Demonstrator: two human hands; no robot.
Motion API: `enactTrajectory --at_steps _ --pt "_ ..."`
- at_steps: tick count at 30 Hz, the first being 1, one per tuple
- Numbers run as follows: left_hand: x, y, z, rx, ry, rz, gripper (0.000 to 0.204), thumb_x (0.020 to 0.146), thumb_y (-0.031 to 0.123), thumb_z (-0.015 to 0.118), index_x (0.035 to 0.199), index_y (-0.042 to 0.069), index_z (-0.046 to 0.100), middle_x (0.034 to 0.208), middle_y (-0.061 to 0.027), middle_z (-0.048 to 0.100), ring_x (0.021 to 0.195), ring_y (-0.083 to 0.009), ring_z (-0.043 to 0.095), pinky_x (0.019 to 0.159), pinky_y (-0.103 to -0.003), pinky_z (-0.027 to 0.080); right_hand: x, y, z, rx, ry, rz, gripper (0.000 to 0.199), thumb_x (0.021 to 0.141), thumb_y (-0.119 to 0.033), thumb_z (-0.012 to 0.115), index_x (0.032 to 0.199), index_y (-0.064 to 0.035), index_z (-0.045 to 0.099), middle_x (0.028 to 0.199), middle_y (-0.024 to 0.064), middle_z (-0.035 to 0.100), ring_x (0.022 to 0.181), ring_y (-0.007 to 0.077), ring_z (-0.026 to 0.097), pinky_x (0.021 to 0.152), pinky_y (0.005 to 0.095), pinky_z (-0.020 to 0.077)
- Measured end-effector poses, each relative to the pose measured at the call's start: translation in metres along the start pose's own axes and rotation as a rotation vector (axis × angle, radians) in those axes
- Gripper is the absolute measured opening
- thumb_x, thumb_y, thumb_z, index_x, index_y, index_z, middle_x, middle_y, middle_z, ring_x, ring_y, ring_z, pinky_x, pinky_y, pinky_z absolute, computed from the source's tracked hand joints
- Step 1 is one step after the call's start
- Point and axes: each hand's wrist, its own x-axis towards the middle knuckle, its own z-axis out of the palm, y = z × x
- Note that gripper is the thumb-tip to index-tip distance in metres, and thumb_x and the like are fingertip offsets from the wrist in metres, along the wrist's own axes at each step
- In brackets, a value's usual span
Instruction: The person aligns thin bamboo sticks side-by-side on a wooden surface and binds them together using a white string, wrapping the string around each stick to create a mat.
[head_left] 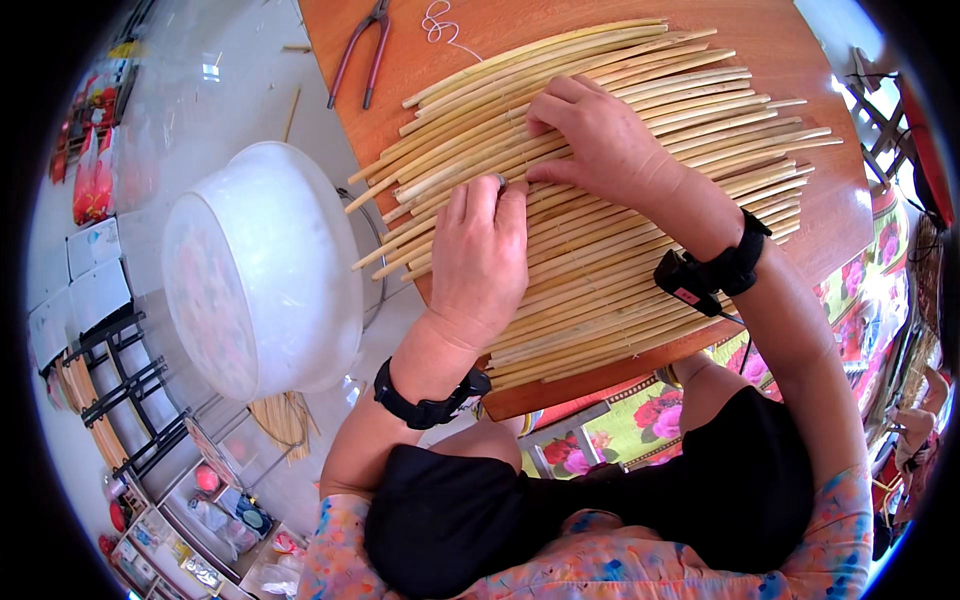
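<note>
A wide row of thin, pale yellow reed sticks [600, 260] lies side by side on the brown wooden table [780, 40], with uneven ends. My left hand [475, 265] rests on their left part, thumb and forefinger drawn together, a ring on one finger. Just beyond it to the right, my right hand [605, 140] bends over the sticks with curled fingers, its thumb tip close to the left fingertips. A fine thread seems to run over the sticks between the hands. Whatever the fingertips grip is too small or hidden to make out.
Red-handled pliers [362, 50] and a loose white string [440, 25] lie at the table's far left. A large translucent white tub [270, 270] stands left of the table. A stick bundle [283, 425] lies below it. Flowered cloth [640, 420] shows under the near edge.
</note>
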Motion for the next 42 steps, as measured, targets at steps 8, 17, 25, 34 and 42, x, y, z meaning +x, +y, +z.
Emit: enactTrajectory --at_steps 8,17,25,34,42 --pt "0.004 0.003 -0.004 -0.01 -0.04 -0.029 0.035 0.077 -0.005 0.066 0.112 -0.003 0.063 0.108 -0.0155 0.054 0.101 -0.0356 0.056 0.088 -0.045 0.048 -0.001 0.0 0.0 0.015 -0.002 0.012 0.039 0.068 -0.026 0.086 0.09 -0.006 0.06 0.097 0.0099 0.061 0.099 0.0329 0.059 0.086 0.0422 0.0511" --pt "0.002 0.005 -0.003 0.043 -0.001 0.003 0.034 0.077 -0.003 0.067 0.111 0.001 0.066 0.112 -0.011 0.057 0.101 -0.0313 0.058 0.084 -0.042 0.047 0.003 0.002 -0.004 0.079 -0.034 0.037 0.032 0.071 -0.022 0.084 0.087 -0.0062 0.062 0.093 0.0105 0.061 0.096 0.0335 0.06 0.083 0.0425 0.0514" --pt "0.001 0.008 -0.002 0.003 0.001 -0.032 0.037 0.079 -0.003 0.065 0.116 0.001 0.063 0.111 -0.0113 0.055 0.102 -0.0323 0.057 0.085 -0.043 0.046 0.008 0.004 -0.005 0.081 -0.072 0.073 0.03 0.071 -0.02 0.084 0.085 -0.0062 0.062 0.092 0.0105 0.062 0.095 0.0332 0.06 0.083 0.0423 0.0515" --pt "0.002 0.005 -0.001 0.021 -0.022 -0.047 0.039 0.08 -0.003 0.066 0.118 0.001 0.063 0.114 -0.0132 0.056 0.104 -0.0328 0.056 0.089 -0.043 0.045 0.009 -0.001 -0.005 0.073 -0.08 0.11 0.03 0.07 -0.019 0.085 0.084 -0.006 0.062 0.093 0.0108 0.062 0.096 0.0331 0.06 0.084 0.0427 0.0512" --pt "0.003 0.007 -0.005 0.041 -0.017 -0.034 0.038 0.079 0.0 0.068 0.117 0.002 0.064 0.119 -0.0096 0.058 0.11 -0.0299 0.056 0.09 -0.042 0.044 0.01 0.001 -0.004 0.131 -0.053 0.118 0.024 0.072 -0.018 0.082 0.08 -0.0055 0.062 0.089 0.0112 0.062 0.094 0.0333 0.06 0.082 0.043 0.051"
